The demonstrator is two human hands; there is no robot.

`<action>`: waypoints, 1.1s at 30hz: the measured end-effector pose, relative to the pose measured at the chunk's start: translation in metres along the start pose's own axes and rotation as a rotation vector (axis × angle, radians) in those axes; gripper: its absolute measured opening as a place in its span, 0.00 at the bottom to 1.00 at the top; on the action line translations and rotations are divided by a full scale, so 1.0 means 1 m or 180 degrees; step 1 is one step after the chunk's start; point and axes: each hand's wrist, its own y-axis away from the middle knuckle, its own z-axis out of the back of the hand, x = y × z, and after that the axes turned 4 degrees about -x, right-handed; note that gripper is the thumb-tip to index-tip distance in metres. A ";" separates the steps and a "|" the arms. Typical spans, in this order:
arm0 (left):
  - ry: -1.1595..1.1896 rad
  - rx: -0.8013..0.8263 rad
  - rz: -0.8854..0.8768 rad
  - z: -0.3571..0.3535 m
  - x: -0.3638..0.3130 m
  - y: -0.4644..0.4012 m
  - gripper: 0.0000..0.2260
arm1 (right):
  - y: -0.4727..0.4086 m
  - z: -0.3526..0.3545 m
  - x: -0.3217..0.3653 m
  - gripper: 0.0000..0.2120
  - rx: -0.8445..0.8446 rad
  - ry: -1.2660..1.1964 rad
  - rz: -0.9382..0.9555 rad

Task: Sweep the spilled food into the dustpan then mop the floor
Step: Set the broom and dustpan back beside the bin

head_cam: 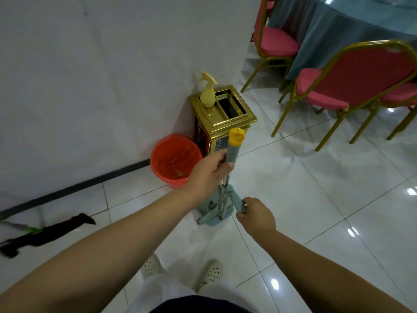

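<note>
A squeeze mop [225, 193] stands upright on the white tiled floor in front of me, with a metal shaft, a teal grip and a yellow cap on top. My left hand [208, 171] grips the teal top of the handle just under the cap. My right hand [256, 216] is closed around the mop's teal wringer lever lower down. The teal mop head [214, 216] rests on the floor by my right hand. An orange bin [174, 160] with scraps inside stands against the wall. A black broom [45, 233] lies on the floor at the left.
A gold waste stand [225, 116] with a yellow spray bottle [208, 91] on top stands beside the orange bin at the white wall. Red chairs with gold frames [352, 86] and a table with a blue-grey cloth [338, 26] fill the upper right. My feet in white shoes [180, 269] are below.
</note>
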 end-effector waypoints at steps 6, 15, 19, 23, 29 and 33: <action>0.0082 -0.0396 -0.0165 0.064 0.012 0.027 0.06 | -0.001 -0.005 0.046 0.10 -0.0291 0.0228 0.0424; 0.0047 -0.0722 -0.0045 0.211 0.039 0.038 0.07 | -0.018 -0.033 0.176 0.06 -0.0139 0.0486 0.0933; -0.0211 -0.0900 0.0084 0.273 0.058 0.046 0.06 | -0.027 -0.055 0.233 0.08 -0.0198 0.0529 0.1152; -0.0190 -0.0968 0.0166 0.321 0.070 0.054 0.06 | -0.036 -0.072 0.280 0.10 -0.0029 0.0593 0.1430; -0.0120 -0.1284 0.0258 0.374 0.084 0.056 0.10 | -0.057 -0.087 0.343 0.11 0.0158 0.0532 0.1791; -0.0296 -0.1626 0.0288 0.401 0.093 0.050 0.09 | -0.081 -0.091 0.379 0.08 0.0328 0.0356 0.1990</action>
